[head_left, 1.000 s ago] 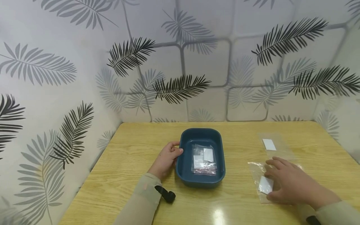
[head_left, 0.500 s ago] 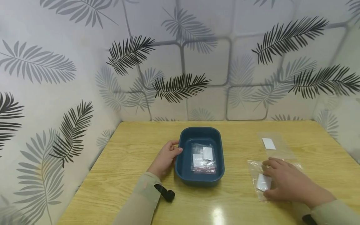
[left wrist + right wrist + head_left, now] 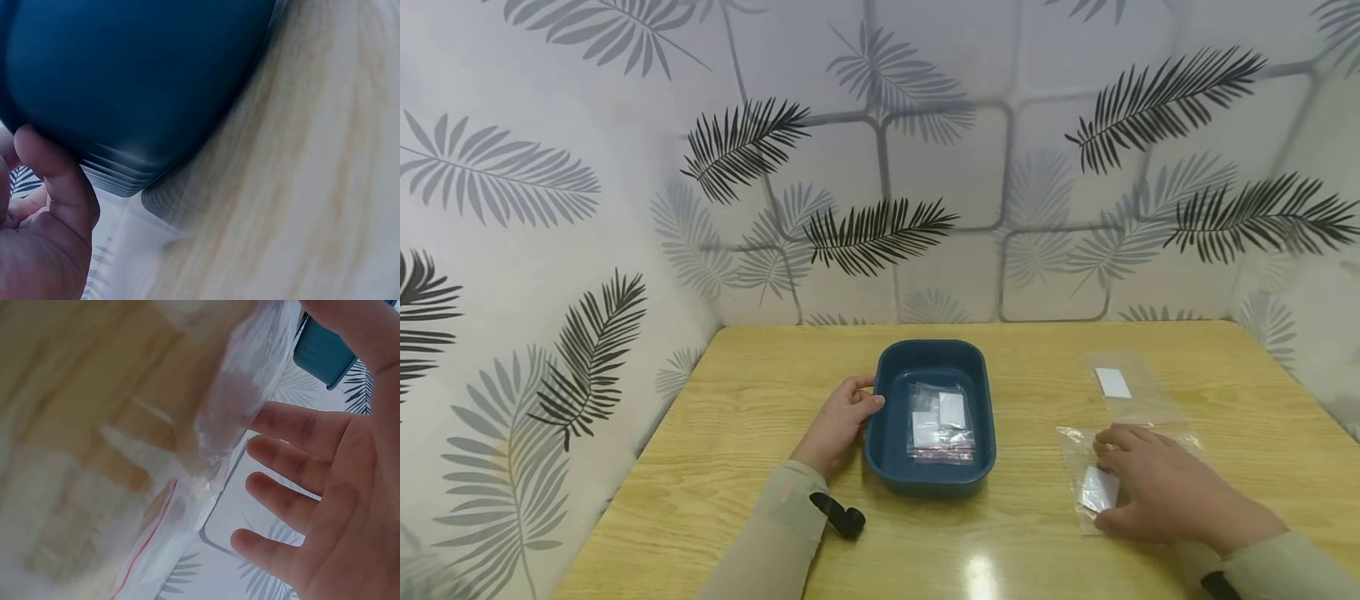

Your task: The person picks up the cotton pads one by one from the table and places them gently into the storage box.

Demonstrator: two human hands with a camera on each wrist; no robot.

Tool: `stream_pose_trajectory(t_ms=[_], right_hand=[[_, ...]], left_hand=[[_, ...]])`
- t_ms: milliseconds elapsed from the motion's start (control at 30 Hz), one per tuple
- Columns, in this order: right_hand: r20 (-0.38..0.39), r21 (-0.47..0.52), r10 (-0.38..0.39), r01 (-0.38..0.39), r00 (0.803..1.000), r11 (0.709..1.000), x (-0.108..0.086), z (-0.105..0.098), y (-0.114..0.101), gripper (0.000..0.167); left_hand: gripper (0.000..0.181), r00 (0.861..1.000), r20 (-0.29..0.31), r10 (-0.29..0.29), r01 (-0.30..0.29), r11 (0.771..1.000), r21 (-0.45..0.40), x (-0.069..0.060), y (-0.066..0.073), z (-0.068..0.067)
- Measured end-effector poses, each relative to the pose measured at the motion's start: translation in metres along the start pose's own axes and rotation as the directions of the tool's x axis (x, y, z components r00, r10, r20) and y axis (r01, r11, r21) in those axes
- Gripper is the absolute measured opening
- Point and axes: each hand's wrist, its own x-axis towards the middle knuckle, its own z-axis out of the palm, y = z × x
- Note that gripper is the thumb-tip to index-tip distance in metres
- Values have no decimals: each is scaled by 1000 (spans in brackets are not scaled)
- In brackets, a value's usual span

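A dark blue rectangular tub (image 3: 880, 454) stands on the wooden table, with several clear zip bags (image 3: 942, 425) holding white squares inside it. My left hand (image 3: 838, 423) holds the tub's left side, its thumb at the rim; in the left wrist view, bent fingers meet the tub's edge. At the right, my right hand (image 3: 1172, 483) lies over a clear zip bag (image 3: 1072, 454) with a white square (image 3: 1099, 489) in it. Its fingers are fairly straight and spread in the right wrist view, fingertips touching the plastic. Part of that bag is hidden under the hand.
Behind the right hand lies another clear bag (image 3: 1150, 392) with a white square (image 3: 1112, 383). The wooden table (image 3: 760, 375) meets a leaf-patterned wall (image 3: 940, 283) at its back edge and left side. A black strap (image 3: 842, 515) is on the left wrist.
My right hand has shifted slightly to the left over the bag, and the white square beneath it has slid a little left. The left hand stays on the tub.
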Motion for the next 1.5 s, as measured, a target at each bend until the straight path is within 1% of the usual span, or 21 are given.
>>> stream_pose_trajectory(t_ms=[167,400,667,833,1067,1300,1367,1500], right_hand=[[6,-2,8,-8,1000,1000,1,-1,-2,68],[-14,-30,-2,1,1000,1000,1,-1,-2,71],[-27,-42,-15,14,1000,999,1,1,-3,68],[-39,-60,-23,21,999,998,4,-1,-7,61],[-56,-73,-32,28,998,997,11,-1,-15,44],[-61,-67,-27,23,998,998,20,0,-13,26],[-68,-76,-38,33,997,997,22,0,-11,24],[-87,-97,-63,54,994,994,25,0,-6,26]], left_hand=[[43,1000,2,2,-2,1000,-6,1,-1,0],[43,1000,6,7,-7,1000,-12,2,-2,-1],[43,1000,12,7,-7,1000,-14,1,-3,-1],[43,1000,14,12,-12,1000,-16,1,-3,-1],[43,1000,3,7,-7,1000,-14,1,-1,-1],[43,1000,8,8,-8,1000,-15,2,-2,-3],[43,1000,12,10,-9,1000,-18,2,-2,-3],[43,1000,7,15,-15,1000,-17,2,-3,-2]])
